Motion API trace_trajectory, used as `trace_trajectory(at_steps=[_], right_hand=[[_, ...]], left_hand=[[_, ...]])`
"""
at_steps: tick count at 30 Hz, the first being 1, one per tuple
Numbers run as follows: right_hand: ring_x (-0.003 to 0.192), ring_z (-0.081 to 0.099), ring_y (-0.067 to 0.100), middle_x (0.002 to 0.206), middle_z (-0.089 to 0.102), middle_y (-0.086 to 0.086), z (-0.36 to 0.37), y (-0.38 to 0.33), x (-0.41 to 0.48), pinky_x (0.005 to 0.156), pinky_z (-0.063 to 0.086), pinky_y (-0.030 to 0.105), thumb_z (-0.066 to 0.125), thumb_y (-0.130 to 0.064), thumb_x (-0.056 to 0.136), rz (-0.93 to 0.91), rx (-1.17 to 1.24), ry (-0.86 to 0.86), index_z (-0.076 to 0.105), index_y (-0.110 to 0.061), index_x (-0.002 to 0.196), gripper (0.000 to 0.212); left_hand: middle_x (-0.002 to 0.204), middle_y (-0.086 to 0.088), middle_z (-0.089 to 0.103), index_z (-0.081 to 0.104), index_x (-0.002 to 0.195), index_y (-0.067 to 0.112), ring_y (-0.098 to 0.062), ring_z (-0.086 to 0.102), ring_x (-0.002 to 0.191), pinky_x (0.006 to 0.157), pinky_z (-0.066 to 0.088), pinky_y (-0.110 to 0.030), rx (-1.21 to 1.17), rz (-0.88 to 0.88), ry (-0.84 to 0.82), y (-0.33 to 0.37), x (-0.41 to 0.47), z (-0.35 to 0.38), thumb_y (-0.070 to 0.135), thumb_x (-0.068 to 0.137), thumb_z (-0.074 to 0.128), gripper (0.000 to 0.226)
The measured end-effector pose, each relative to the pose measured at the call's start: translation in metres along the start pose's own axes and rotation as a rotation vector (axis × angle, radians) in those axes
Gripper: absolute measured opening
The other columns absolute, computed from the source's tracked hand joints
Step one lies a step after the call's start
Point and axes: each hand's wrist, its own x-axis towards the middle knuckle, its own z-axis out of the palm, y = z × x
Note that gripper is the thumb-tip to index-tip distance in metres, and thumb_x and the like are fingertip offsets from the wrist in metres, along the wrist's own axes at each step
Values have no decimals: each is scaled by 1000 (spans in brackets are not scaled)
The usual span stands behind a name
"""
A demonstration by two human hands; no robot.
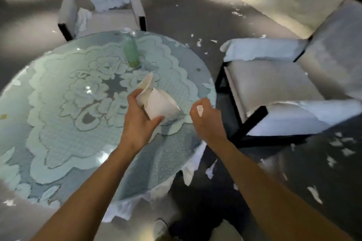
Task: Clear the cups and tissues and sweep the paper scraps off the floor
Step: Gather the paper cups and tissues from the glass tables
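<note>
Cups: white paper cups (160, 104), apparently two, one tucked behind the other. Both are squashed, the front one's mouth pressed into an angular shape that points right.
Where: held above the right part of the round table (58, 94), not touching it.
Left hand (137, 117): fingers and thumb wrapped round the base of the cups.
Right hand (205, 119): curled into a loose fist beside the cups, apart from them, pinching a small white paper bit (200, 110).
Table: pale lace-patterned cloth with a glossy top. A green bottle (130, 51) stands upright near the far edge.
Floor: torn white paper scraps (342, 145) lie scattered on the dark floor, to the right and farther back.
Seating: a white-covered armchair (274, 82) stands just right of the table, and another chair (109, 19) behind it.
</note>
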Motion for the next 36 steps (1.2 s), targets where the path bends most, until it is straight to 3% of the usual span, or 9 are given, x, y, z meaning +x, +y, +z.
trace_trajectory(at_steps=[3, 7, 11, 14, 18, 22, 28, 34, 36], right_hand=[[68, 47, 19, 87, 57, 9, -68, 41, -4, 58, 26, 20, 52, -21, 94, 147, 18, 194, 47, -12, 93, 10], [88, 55, 27, 112, 54, 9, -163, 106, -25, 71, 35, 27, 50, -27, 94, 337, -39, 403, 54, -9, 101, 20], [86, 57, 22, 112, 59, 7, -273, 186, -62, 71, 42, 29, 50, -30, 93, 446, 20, 519, 53, -16, 112, 24], [86, 58, 22, 113, 61, 8, -364, 256, -99, 70, 41, 26, 51, -31, 92, 523, 2, 548, 54, -19, 119, 29], [86, 63, 26, 99, 64, 6, -483, 339, -154, 68, 46, 29, 55, -30, 89, 602, -32, 627, 59, -20, 108, 21], [78, 61, 19, 93, 62, 2, -578, 399, -201, 63, 47, 24, 57, -29, 90, 691, -18, 737, 56, -22, 100, 12], [90, 61, 20, 93, 58, -3, -686, 484, -231, 81, 55, 43, 56, -34, 89, 814, 23, 881, 57, -20, 106, 23], [72, 55, 7, 81, 51, -15, -784, 581, -215, 64, 53, 28, 55, -35, 89, 879, 57, 1012, 53, -25, 110, 24], [68, 55, 6, 80, 50, -15, -824, 613, -200, 51, 45, 19, 55, -35, 89, 890, 88, 1071, 50, -26, 109, 23]], left_hand=[[117, 20, 43, 25, 128, 25, 6, 52, 101, 81, 48, -11, -72, 87, -143, 39, 8, 67, 4, 71, 79, 81], [124, 6, 47, 26, 126, 33, -10, 54, 106, 81, 49, -24, -35, 146, -319, 90, 6, 164, 6, 70, 80, 83], [121, 7, 47, 27, 123, 39, -11, 50, 105, 77, 42, -18, -24, 247, -469, 148, -25, 296, 8, 67, 82, 84], [122, 7, 47, 26, 124, 41, -12, 51, 106, 82, 45, -27, -61, 270, -619, 195, -65, 409, 10, 67, 83, 86], [114, 2, 51, 25, 125, 35, -10, 54, 94, 72, 45, -21, -78, 297, -737, 260, -120, 544, 9, 68, 81, 85], [123, -3, 49, 23, 128, 32, -21, 51, 107, 66, 46, -14, -65, 301, -873, 312, -163, 641, 12, 70, 81, 85], [128, 1, 44, 23, 131, 32, -17, 45, 110, 69, 41, -19, -48, 352, -1000, 374, -194, 780, 13, 69, 80, 87], [121, 19, 35, 17, 118, 53, -15, 42, 113, 89, 47, -35, -189, 439, -1139, 423, -197, 935, 11, 66, 81, 93], [113, 26, 35, 17, 113, 62, -9, 45, 103, 79, 47, -24, -209, 445, -1154, 445, -192, 991, 9, 65, 81, 96]])
